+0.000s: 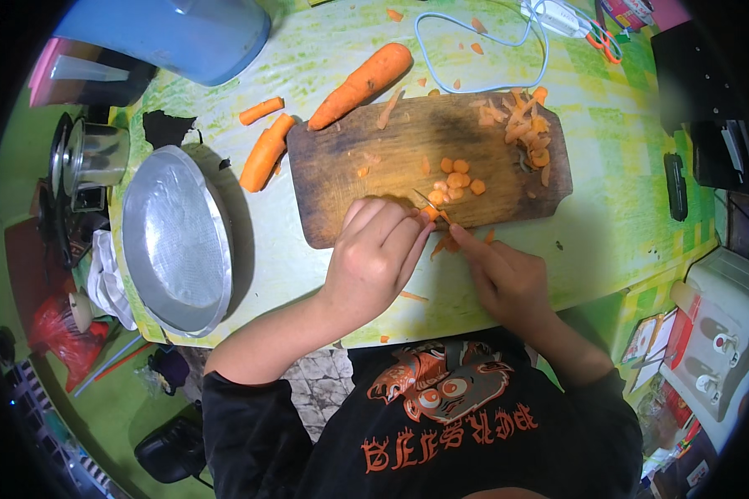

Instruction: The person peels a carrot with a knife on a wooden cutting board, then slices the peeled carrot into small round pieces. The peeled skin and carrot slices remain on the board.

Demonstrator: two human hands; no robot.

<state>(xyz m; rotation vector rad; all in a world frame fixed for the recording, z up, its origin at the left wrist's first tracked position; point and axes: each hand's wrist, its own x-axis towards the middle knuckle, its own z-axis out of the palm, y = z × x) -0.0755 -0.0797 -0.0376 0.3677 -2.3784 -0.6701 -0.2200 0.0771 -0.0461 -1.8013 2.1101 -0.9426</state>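
My left hand (374,252) grips a short carrot piece (430,213) at the near edge of a wooden cutting board (381,143). In my right hand (512,274) is a small knife, its thin blade (423,198) against the carrot; my fingers hide its handle. Several carrot slices (455,179) lie on the board just beyond the blade. Peelings and scraps (527,128) are heaped at the board's far right. A whole carrot (365,84) rests partly over the far left edge of the board. Two cut carrot pieces, a thick one (265,156) and a thin one (261,111), lie left of it.
A metal bowl (178,243) stands at the table's left edge. Behind it is a large blue plastic container (181,37). A light blue cord (422,50) loops beyond the board, near orange-handled scissors (611,53). A black object (675,187) lies at the right.
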